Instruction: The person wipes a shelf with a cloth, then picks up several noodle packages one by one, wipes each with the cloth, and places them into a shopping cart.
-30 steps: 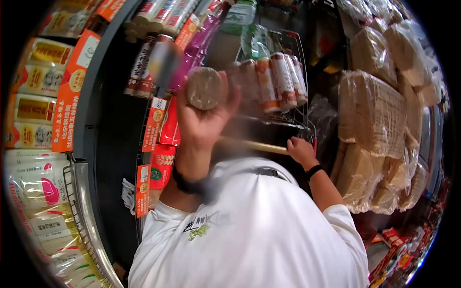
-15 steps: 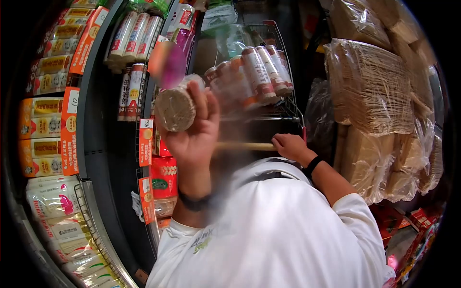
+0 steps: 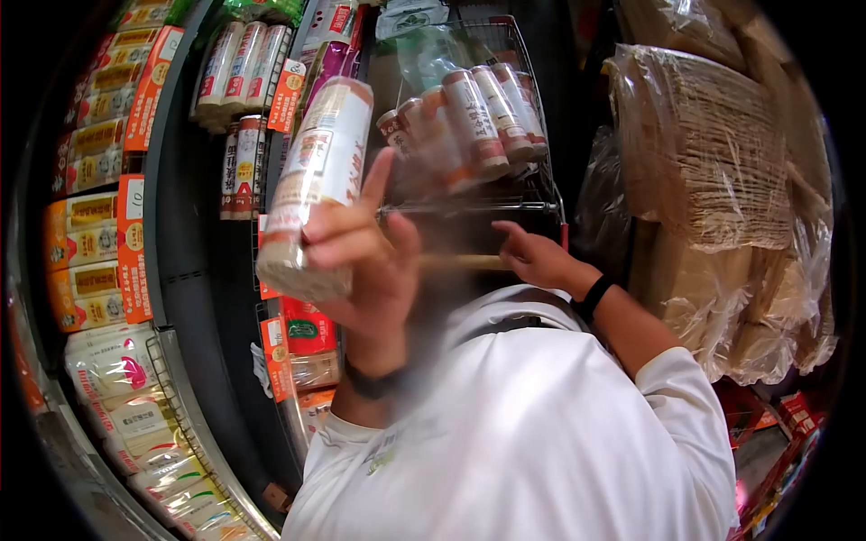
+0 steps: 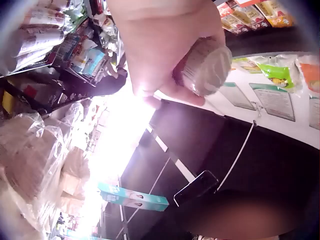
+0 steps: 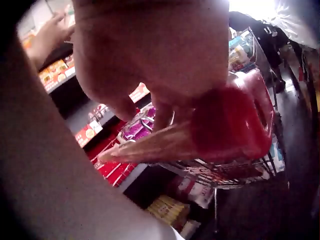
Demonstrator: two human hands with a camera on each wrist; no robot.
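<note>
My left hand point(image 3: 370, 279) holds a paper-wrapped roll of dried noodles point(image 3: 317, 167) by its lower part, with the index finger raised alongside. The roll stands tilted in front of the shelf, its clear end toward me. In the left wrist view that end of the roll point(image 4: 207, 67) shows past the curled fingers. Over at the shopping cart, my right hand point(image 3: 546, 260) rests at the right end of the handle point(image 3: 465, 262), index finger stretched out. From the right wrist, loose fingers hang over the handle beside its red end cap point(image 5: 232, 122). Several similar rolls point(image 3: 476, 122) lie in the cart point(image 3: 523, 206).
Shelves on the left carry more noodle rolls point(image 3: 242, 68), boxed packs point(image 3: 86, 221) and bagged noodles point(image 3: 126, 383), with orange price strips point(image 3: 133, 248) along their edges. Plastic-wrapped brown stacks point(image 3: 708, 149) rise close on the right of the cart.
The left hand has turned the roll from end-on to its printed side, moving it left of the cart. The right hand's index finger has straightened off the handle.
</note>
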